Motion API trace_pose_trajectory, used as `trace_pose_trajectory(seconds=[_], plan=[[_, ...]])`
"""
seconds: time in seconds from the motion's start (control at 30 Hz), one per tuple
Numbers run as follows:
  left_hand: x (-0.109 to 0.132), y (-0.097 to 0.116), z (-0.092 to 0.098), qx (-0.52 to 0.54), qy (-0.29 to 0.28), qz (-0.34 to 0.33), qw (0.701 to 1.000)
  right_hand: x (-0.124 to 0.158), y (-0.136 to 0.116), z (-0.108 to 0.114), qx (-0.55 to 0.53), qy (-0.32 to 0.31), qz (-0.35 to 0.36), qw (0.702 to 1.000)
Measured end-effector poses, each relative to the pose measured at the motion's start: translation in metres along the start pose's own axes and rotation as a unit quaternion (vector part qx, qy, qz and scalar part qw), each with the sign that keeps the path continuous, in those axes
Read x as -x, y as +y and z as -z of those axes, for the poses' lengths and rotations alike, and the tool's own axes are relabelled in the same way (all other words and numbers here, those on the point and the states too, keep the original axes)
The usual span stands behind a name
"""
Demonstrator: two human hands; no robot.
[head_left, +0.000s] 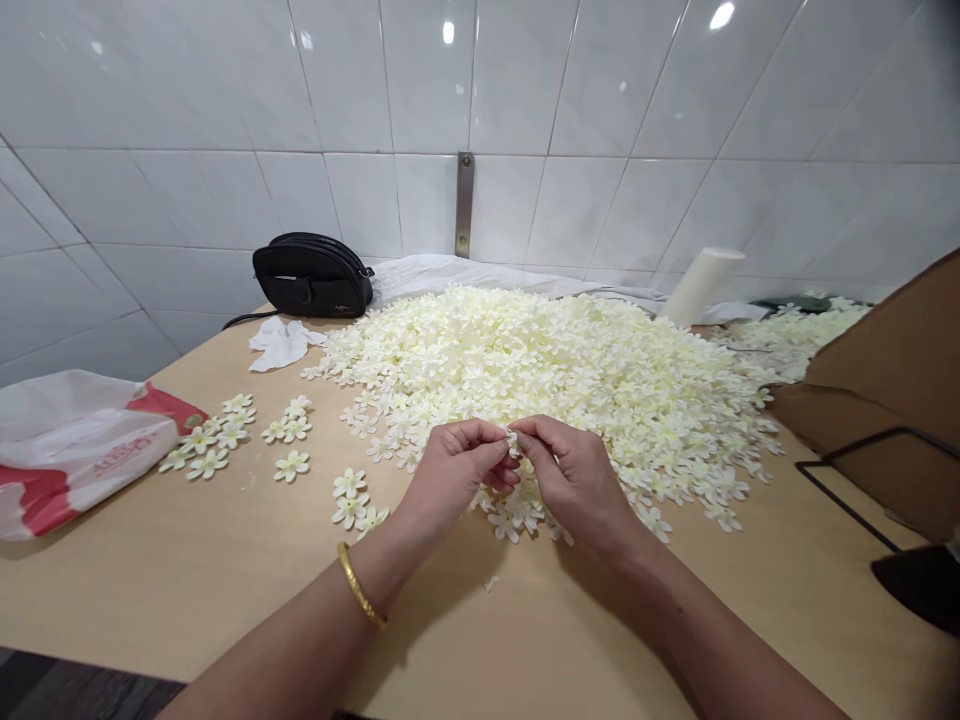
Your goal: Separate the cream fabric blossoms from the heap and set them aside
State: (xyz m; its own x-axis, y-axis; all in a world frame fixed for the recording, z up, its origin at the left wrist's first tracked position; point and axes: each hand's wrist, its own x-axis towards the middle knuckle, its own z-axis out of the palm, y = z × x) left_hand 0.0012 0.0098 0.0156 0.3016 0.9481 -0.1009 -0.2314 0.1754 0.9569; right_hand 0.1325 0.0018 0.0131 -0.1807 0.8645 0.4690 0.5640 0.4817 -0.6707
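A big heap of small cream-white fabric flowers (540,360) covers the middle of the wooden table (225,570). My left hand (450,475) and my right hand (574,475) meet at the heap's near edge. Both pinch one small white flower (512,440) between thumb and fingertips. A gold bangle (360,585) sits on my left wrist. Several separate flowers (225,435) lie spread out on the table to the left. A few more flowers (352,500) lie just beside my left hand.
A black handbag (311,275) stands at the back left by the tiled wall. A crumpled white tissue (281,342) lies near it. A white and red plastic bag (67,445) lies at the left edge. A white cylinder (701,285) and a brown cardboard box (892,390) stand on the right.
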Motion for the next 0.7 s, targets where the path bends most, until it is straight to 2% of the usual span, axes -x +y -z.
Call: trace_pose_trajectory(seconds=[0.2, 0.33, 0.4, 0.47, 0.6, 0.7], plan=[[0.000, 0.000, 0.000, -0.003, 0.024, -0.003, 1.000, -0.001, -0.002, 0.000, -0.039, 0.015, -0.062, 0.997], [0.000, -0.001, 0.004, -0.013, 0.060, -0.011, 0.998, -0.006, 0.006, 0.007, -0.024, 0.100, -0.065, 0.993], [-0.002, 0.002, 0.006, -0.036, 0.072, -0.013, 0.997, -0.010, 0.015, 0.012, 0.013, 0.150, -0.060, 0.987], [-0.006, 0.008, 0.008, -0.075, 0.072, -0.023, 0.994, -0.014, 0.024, 0.015, 0.061, 0.173, -0.053, 0.982], [-0.027, 0.022, 0.011, -0.192, 0.067, -0.072, 0.976, -0.022, 0.040, 0.012, 0.139, 0.160, -0.018, 0.977], [-0.051, 0.026, 0.015, -0.279, 0.067, -0.084, 0.954, -0.025, 0.046, 0.008, 0.140, 0.135, -0.005, 0.981]])
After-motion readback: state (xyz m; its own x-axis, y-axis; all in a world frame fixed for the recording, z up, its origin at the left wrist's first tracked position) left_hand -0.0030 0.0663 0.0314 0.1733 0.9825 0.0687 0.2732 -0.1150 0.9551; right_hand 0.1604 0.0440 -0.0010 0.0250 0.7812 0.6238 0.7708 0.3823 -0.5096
